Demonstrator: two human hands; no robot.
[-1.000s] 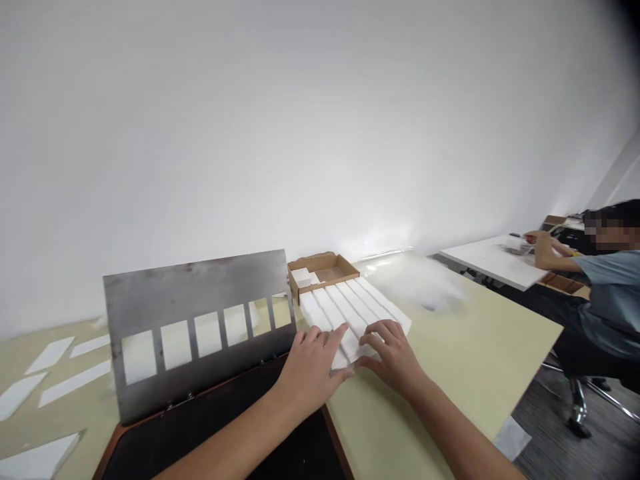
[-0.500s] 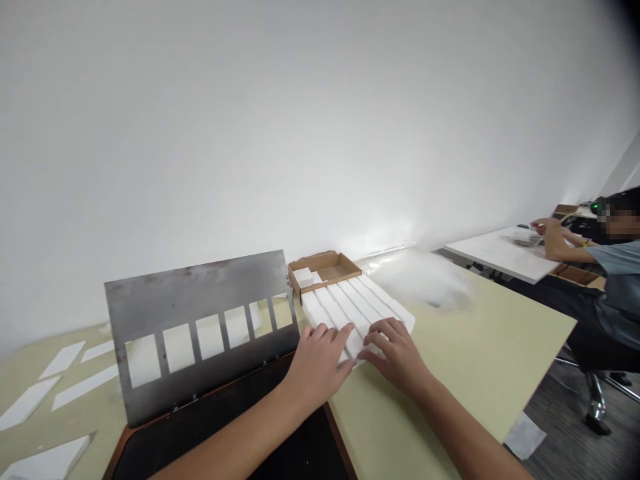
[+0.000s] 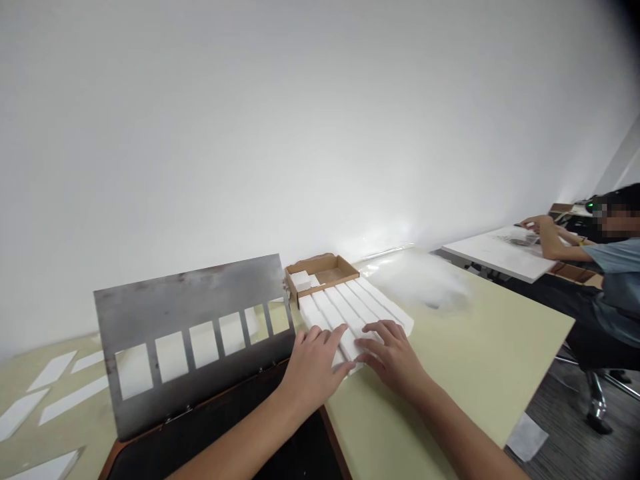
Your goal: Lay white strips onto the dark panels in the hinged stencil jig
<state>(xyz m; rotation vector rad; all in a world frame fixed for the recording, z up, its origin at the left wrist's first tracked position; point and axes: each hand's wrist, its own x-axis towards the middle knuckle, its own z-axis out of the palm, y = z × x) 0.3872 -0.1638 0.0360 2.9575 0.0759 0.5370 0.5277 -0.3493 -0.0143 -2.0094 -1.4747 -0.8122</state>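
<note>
Several long white foam strips (image 3: 357, 303) lie side by side on the pale yellow table (image 3: 475, 353). My left hand (image 3: 313, 370) rests flat on their near left ends, fingers stretched out. Beside it my right hand (image 3: 393, 357) lies on the near right ends, fingers spread over the strips. Neither hand grips anything. Just behind the strips sits a small open cardboard box (image 3: 323, 272) with white foam blocks in it.
A raised grey metal plate with rectangular slots (image 3: 193, 333) stands hinged over a black base (image 3: 235, 440) to my left. White cut pieces (image 3: 50, 400) lie on the table's left end. A crumpled plastic sheet (image 3: 420, 280) lies behind. A seated person (image 3: 605, 280) works at another table on the right.
Both hands have stayed on the near ends of the strips, shifting only slightly. The view has drifted a little, so the metal plate sits a bit further left.
</note>
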